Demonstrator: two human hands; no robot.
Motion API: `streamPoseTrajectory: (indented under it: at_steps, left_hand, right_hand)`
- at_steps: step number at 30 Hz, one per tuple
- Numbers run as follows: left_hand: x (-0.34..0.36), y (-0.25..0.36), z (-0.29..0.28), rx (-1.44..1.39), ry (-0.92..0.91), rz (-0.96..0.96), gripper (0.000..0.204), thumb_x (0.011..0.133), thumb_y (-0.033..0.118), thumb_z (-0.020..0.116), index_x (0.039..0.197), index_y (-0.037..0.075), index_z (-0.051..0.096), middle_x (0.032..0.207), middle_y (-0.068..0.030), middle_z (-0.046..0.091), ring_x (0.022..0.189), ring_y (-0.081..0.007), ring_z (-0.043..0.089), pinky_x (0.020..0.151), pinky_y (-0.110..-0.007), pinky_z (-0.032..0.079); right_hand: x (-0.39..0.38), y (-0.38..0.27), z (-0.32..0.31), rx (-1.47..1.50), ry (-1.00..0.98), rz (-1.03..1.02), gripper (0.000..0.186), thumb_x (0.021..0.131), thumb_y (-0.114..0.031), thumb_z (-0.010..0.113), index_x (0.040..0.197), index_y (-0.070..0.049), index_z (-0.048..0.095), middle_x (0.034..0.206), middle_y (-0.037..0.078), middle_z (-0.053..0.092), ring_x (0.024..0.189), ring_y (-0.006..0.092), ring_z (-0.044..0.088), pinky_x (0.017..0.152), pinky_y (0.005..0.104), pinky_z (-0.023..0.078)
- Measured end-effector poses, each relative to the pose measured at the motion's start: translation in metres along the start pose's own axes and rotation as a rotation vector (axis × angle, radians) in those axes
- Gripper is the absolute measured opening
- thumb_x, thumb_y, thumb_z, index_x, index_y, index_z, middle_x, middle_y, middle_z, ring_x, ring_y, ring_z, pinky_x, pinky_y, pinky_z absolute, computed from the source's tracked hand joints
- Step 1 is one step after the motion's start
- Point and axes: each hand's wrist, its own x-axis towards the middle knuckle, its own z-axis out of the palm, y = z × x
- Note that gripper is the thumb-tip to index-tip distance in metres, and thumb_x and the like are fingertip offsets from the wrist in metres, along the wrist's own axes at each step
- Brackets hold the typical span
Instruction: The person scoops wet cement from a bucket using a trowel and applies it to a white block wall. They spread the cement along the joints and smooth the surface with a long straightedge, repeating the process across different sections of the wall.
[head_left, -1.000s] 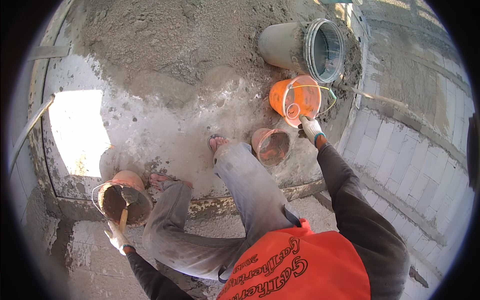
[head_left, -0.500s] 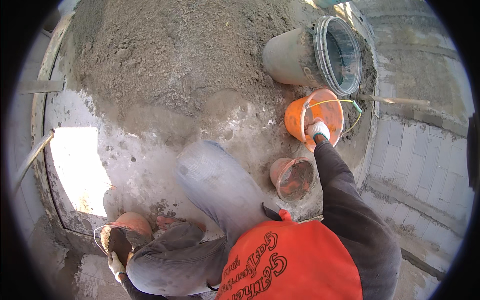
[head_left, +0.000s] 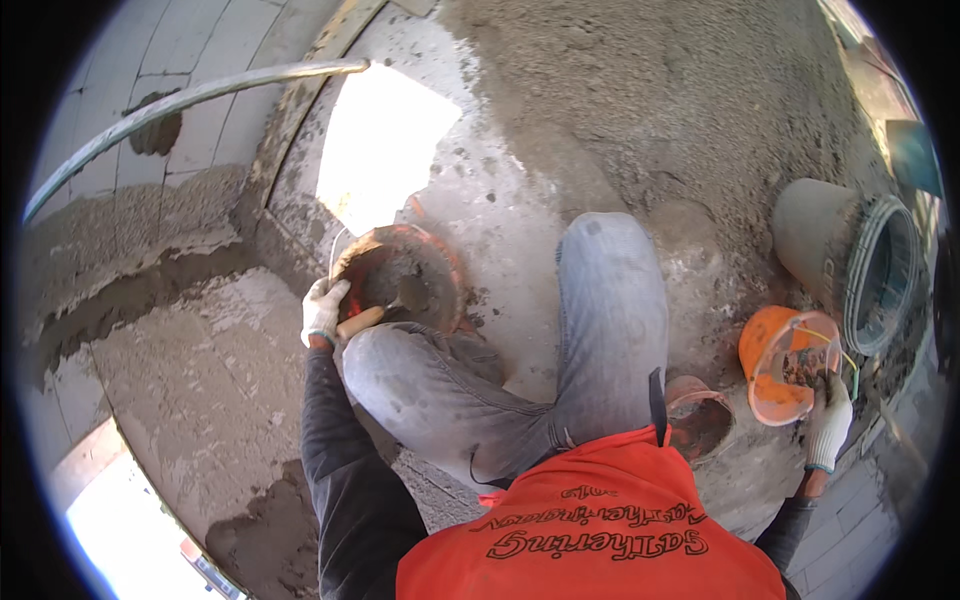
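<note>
Over by the left edge of the concrete floor (head_left: 510,205), near its wooden edging board (head_left: 310,95), stands the mortar bucket (head_left: 459,276), grey mix (head_left: 385,272) inside and a trowel (head_left: 362,322) leaning in it. The gloved left hand (head_left: 323,308) is at its rim, fingers bent beside the trowel's handle; from here I can't tell whether they close on the rim. Toward the right edge, the right hand (head_left: 829,430) has its dirtied fingers hooked over the rim of an orange bucket (head_left: 762,345), grasping it, I'd say. That one shows only smears and some residue, so far as I can see. A smaller pinkish bucket (head_left: 688,385) sits nearer the person's knees, a big grey tub (head_left: 812,240) farther off. Judging by this, some mix is bucketed, while a broad heap (head_left: 720,130) remains across the floor's far side.
</note>
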Motion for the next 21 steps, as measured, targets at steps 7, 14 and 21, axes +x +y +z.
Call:
streamPoseTrajectory:
  at_steps: [7, 14, 21]
  left_hand:
    - [-0.019, 0.01, 0.03, -0.385, 0.026, 0.067, 0.031, 0.093, 0.013, 0.076, 0.121, 0.0, 0.072, 0.106, -0.0002, 0.073, 0.097, -0.0118, 0.065, 0.089, -0.03, 0.052]
    - [-0.013, 0.022, 0.059, -0.569, 0.038, 0.176, 0.045, 0.098, 0.016, 0.072, 0.139, 0.0, 0.064, 0.13, -0.0045, 0.069, 0.117, -0.0126, 0.061, 0.105, -0.03, 0.046]
    - [0.002, 0.01, 0.048, -0.39, 0.257, 0.306, 0.045, 0.101, 0.028, 0.067, 0.14, 0.005, 0.064, 0.128, -0.0102, 0.073, 0.113, -0.017, 0.064, 0.102, -0.032, 0.047]
  right_hand:
    - [0.092, -0.176, -0.02, 0.01, -0.008, -0.657, 0.024, 0.099, -0.007, 0.06, 0.118, 0.004, 0.067, 0.106, 0.023, 0.067, 0.1, 0.0431, 0.065, 0.09, 0.0438, 0.052]
    - [0.112, -0.406, -0.008, -0.187, 0.169, -1.389, 0.012, 0.082, -0.016, 0.075, 0.088, -0.006, 0.071, 0.088, 0.013, 0.067, 0.085, 0.0347, 0.064, 0.076, 0.0453, 0.051]
    - [0.058, -0.582, 0.09, -0.453, -0.076, -1.875, 0.019, 0.081, -0.031, 0.075, 0.09, -0.014, 0.077, 0.096, 0.009, 0.072, 0.09, 0.0303, 0.067, 0.081, 0.0419, 0.053]
